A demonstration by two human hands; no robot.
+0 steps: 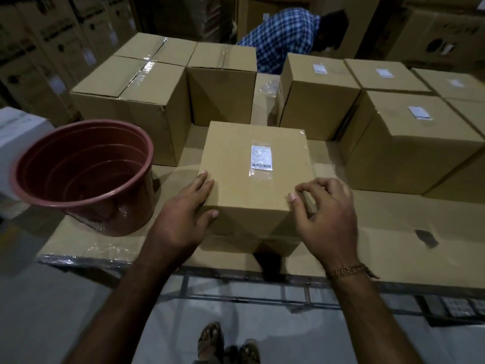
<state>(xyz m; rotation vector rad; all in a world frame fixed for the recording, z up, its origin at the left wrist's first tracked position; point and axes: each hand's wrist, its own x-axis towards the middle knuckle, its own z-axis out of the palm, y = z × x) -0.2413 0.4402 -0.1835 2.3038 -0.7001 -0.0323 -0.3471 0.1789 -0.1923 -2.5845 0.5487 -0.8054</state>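
Note:
A small brown cardboard box (244, 179) with a white barcode label (261, 157) under clear tape stands on a cardboard-covered platform (393, 248), right in front of me. My left hand (183, 214) lies flat against the box's left side, fingers straight along its top edge and thumb on the front face. My right hand (325, 216) hovers at the box's near right corner with fingers loosely curled; its fingertips touch the corner edge and hold nothing.
A reddish plastic bucket (84, 174) stands at the platform's left front. Larger taped cardboard boxes (131, 101) fill the back left, labelled boxes (409, 143) the right. A person in a blue checked shirt (283, 35) bends behind them. Stacked cartons line the walls.

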